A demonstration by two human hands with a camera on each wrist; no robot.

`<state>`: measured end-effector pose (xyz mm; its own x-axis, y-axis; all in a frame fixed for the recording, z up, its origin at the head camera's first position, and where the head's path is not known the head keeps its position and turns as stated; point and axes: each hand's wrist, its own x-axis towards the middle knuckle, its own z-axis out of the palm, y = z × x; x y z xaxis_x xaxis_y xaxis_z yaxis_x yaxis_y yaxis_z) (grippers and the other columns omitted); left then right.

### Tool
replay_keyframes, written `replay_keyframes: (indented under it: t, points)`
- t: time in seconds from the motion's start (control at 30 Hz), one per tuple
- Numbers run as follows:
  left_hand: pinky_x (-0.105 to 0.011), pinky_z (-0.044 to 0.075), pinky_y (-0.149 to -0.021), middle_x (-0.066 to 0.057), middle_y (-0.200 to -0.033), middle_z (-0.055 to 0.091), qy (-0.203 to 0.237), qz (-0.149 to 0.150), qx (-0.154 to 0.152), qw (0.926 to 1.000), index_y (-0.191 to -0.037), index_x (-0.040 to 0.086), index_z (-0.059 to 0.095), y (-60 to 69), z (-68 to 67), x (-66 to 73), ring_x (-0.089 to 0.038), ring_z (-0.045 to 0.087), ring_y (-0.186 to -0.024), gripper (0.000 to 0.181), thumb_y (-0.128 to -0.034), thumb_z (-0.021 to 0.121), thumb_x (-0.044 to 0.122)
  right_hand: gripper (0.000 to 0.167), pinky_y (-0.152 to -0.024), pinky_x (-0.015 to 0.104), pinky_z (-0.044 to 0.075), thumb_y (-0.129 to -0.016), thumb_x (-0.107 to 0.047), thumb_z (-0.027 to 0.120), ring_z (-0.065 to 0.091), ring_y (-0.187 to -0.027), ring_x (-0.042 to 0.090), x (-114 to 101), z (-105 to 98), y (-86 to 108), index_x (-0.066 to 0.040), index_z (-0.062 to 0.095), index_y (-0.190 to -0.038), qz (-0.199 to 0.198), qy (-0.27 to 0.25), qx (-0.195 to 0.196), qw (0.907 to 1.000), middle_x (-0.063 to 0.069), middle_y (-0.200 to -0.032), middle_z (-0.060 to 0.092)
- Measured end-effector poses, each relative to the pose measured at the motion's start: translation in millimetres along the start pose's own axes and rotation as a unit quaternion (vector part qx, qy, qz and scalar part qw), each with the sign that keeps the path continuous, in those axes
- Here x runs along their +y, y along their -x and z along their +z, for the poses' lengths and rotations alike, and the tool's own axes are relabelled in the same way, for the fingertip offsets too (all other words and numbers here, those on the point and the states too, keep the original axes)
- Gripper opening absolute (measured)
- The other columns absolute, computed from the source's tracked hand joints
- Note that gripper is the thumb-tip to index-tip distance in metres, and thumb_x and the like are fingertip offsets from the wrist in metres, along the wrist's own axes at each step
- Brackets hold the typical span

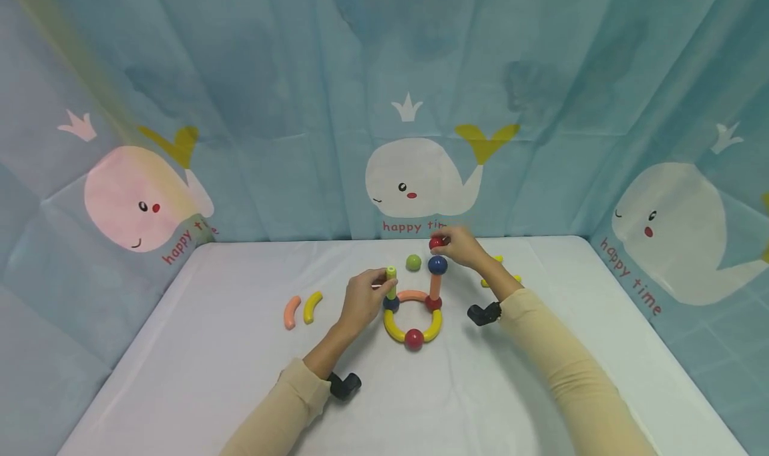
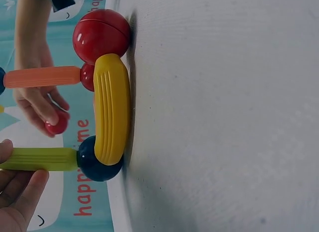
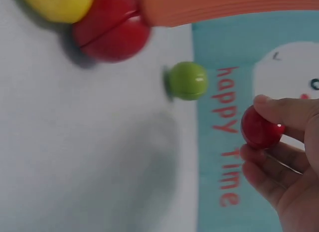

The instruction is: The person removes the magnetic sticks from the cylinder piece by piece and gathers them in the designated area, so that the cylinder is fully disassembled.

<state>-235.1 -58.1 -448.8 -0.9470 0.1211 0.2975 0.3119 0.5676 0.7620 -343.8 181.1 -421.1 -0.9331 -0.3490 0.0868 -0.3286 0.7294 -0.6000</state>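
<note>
Pinching the red ball (image 3: 259, 129) beyond the orange rod (image 1: 435, 287), the right hand (image 1: 461, 248) could knock the blue ball (image 1: 438, 264) off that rod by swinging nearer; the left hand (image 1: 362, 299) grips the upright green rod (image 2: 57, 159), which sideways pressure could unseat.

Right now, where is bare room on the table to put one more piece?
Bare: left of the leftmost curved stick, on the near side of the front red ball, and right of the right sleeve. Crowded: around the ring, beside left hand and right hand; green ball behind.
</note>
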Motion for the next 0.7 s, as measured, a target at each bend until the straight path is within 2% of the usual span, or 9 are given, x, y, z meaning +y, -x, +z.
replay_keyframes:
  t: [0.3, 0.53, 0.7]
  points:
    - [-0.031, 0.058, -0.086, -0.009, -0.102, 0.073, -0.004, 0.005, -0.002, 1.0, -0.115, 0.003, 0.069, -0.6, -0.5, 1.0, -0.022, 0.07, -0.1, 0.028, -0.0924, 0.067, 0.02, 0.04, -0.095, 0.045, 0.051, -0.087, -0.01, 0.067, 0.059, -0.108, 0.033, 15.3, 26.0, -4.3, 0.0, 0.063, -0.125, 0.016, 0.006, -0.029, 0.9994, 0.019, -0.118, 0.065]
    - [-0.031, 0.058, -0.086, -0.008, -0.103, 0.073, -0.009, 0.001, -0.012, 0.9999, -0.116, 0.004, 0.069, -2.3, -1.2, 2.4, -0.021, 0.07, -0.101, 0.029, -0.0925, 0.067, 0.021, 0.037, -0.104, 0.048, 0.045, -0.089, -0.008, 0.067, 0.058, -0.113, 0.034, 16.7, 33.3, -3.0, 0.0, 0.063, -0.125, 0.005, 0.027, -0.046, 0.9986, 0.019, -0.118, 0.066]
    - [-0.031, 0.058, -0.086, -0.008, -0.102, 0.073, -0.009, 0.0, -0.012, 0.9999, -0.116, 0.005, 0.069, -1.6, -1.2, 1.0, -0.021, 0.07, -0.101, 0.028, -0.0928, 0.066, 0.021, 0.042, -0.108, 0.05, 0.041, -0.087, -0.012, 0.07, 0.055, -0.121, 0.036, 14.1, 37.2, -4.5, -0.001, 0.062, -0.126, 0.029, 0.027, -0.064, 0.9971, 0.019, -0.123, 0.064]
